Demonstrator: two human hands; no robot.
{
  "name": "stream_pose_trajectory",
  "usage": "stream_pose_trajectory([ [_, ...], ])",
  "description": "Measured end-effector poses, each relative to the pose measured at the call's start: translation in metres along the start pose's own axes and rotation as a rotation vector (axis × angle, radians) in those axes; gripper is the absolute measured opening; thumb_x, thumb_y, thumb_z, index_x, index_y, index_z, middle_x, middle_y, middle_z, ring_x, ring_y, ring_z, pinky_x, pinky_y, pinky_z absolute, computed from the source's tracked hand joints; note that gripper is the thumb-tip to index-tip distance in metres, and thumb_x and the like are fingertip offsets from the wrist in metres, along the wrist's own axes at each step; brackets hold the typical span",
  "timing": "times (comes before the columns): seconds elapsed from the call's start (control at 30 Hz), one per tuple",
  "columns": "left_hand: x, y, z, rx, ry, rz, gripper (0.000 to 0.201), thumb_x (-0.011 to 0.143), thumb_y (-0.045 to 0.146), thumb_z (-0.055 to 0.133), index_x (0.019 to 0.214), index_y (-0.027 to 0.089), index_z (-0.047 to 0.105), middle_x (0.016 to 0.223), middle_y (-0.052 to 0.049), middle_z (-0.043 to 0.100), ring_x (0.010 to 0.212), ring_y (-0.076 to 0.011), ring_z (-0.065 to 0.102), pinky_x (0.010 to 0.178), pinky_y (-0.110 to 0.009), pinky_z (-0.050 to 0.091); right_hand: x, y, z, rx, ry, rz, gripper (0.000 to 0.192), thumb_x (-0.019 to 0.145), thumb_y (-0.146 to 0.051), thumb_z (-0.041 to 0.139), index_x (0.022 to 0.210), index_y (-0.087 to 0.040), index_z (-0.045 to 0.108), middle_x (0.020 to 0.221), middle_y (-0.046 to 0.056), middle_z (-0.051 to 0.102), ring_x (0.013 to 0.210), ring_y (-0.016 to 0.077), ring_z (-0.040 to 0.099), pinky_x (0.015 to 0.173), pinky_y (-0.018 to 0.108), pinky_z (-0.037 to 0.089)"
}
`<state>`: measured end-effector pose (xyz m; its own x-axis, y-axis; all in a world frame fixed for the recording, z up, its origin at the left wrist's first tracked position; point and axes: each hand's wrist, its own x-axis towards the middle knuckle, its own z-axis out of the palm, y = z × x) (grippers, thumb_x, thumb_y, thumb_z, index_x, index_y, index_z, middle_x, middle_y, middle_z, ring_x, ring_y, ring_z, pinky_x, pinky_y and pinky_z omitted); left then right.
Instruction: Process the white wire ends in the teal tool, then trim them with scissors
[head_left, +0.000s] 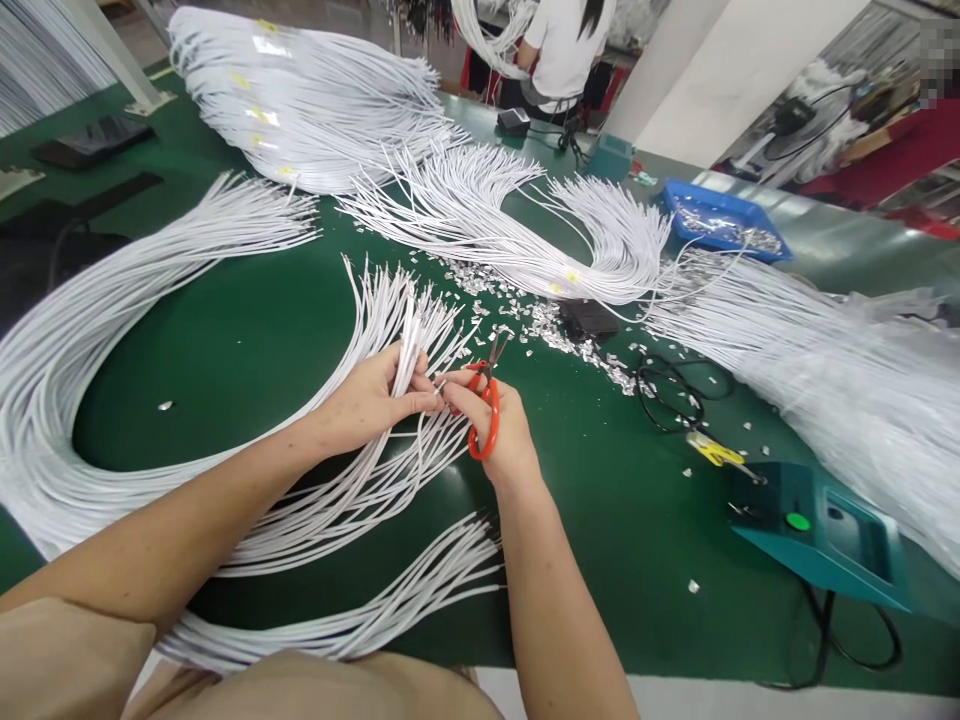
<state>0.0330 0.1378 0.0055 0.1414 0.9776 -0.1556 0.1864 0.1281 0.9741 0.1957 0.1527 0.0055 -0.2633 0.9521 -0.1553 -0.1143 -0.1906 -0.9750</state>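
My left hand (386,395) is closed round several white cables (406,345) from the long curved bundle (142,462) that loops across the left of the table. Scissors with red handles (484,425) hang in my right hand (499,415), their blades pointing away from me. The thumb and forefinger of that hand pinch the tip of one cable, right beside my left fingertips. What exactly sits between those fingertips is too small to make out. A smaller group of white cables (397,590) lies nearer my body.
Silvery scraps (551,325) litter the green table (585,500). More cable bundles (300,100) lie at the back and right. A blue tray (724,205) holds small metal bits. At right are a teal device (825,535) and a yellow-handled tool (715,450). People stand beyond the table.
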Motion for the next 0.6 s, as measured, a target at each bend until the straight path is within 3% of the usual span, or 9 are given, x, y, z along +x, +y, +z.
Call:
stream_pose_trajectory([
  [0.17,0.000,0.000,-0.002,-0.015,-0.017,0.006,0.031,0.072,0.030,0.069,0.088,0.020,0.044,0.077,0.001,0.065,0.074,-0.0167,0.063,0.071,-0.031,0.048,-0.001,0.002,0.003,-0.067,0.055,-0.033,0.011,0.070,-0.028,0.065,0.069,-0.017,0.067,0.070,-0.001,0.062,0.069,0.0131,0.055,0.070,0.027,0.042],
  [0.33,0.000,0.004,-0.002,0.102,0.097,-0.007,0.032,0.068,0.027,0.071,0.084,0.020,0.044,0.072,0.004,0.063,0.068,-0.0138,0.060,0.068,-0.027,0.047,-0.005,0.009,0.013,-0.280,0.191,-0.186,0.011,0.069,-0.027,0.065,0.064,-0.018,0.061,0.064,-0.003,0.055,0.064,0.0124,0.050,0.064,0.026,0.040],
  [0.43,0.000,0.004,-0.001,0.128,0.129,-0.020,0.033,0.067,0.028,0.072,0.084,0.020,0.045,0.071,0.005,0.062,0.065,-0.0127,0.058,0.068,-0.027,0.046,-0.005,0.009,0.011,-0.179,0.219,-0.240,0.018,0.074,-0.031,0.062,0.061,-0.018,0.060,0.064,-0.002,0.054,0.067,0.0129,0.051,0.067,0.026,0.041],
  [0.53,0.001,0.003,0.000,0.118,0.128,-0.049,0.033,0.067,0.027,0.073,0.086,0.019,0.047,0.074,0.004,0.064,0.068,-0.0124,0.059,0.072,-0.028,0.046,-0.003,0.007,0.008,-0.064,0.319,-0.195,0.023,0.079,-0.037,0.059,0.070,-0.017,0.066,0.068,-0.001,0.056,0.066,0.0125,0.051,0.067,0.027,0.041],
  [0.6,0.000,0.002,0.000,0.105,0.114,-0.046,0.033,0.067,0.028,0.074,0.086,0.019,0.048,0.074,0.004,0.064,0.069,-0.0129,0.059,0.072,-0.028,0.046,-0.001,0.007,0.007,-0.097,0.264,-0.148,0.021,0.075,-0.038,0.065,0.078,-0.017,0.070,0.069,0.000,0.059,0.067,0.0130,0.052,0.067,0.027,0.042],
])
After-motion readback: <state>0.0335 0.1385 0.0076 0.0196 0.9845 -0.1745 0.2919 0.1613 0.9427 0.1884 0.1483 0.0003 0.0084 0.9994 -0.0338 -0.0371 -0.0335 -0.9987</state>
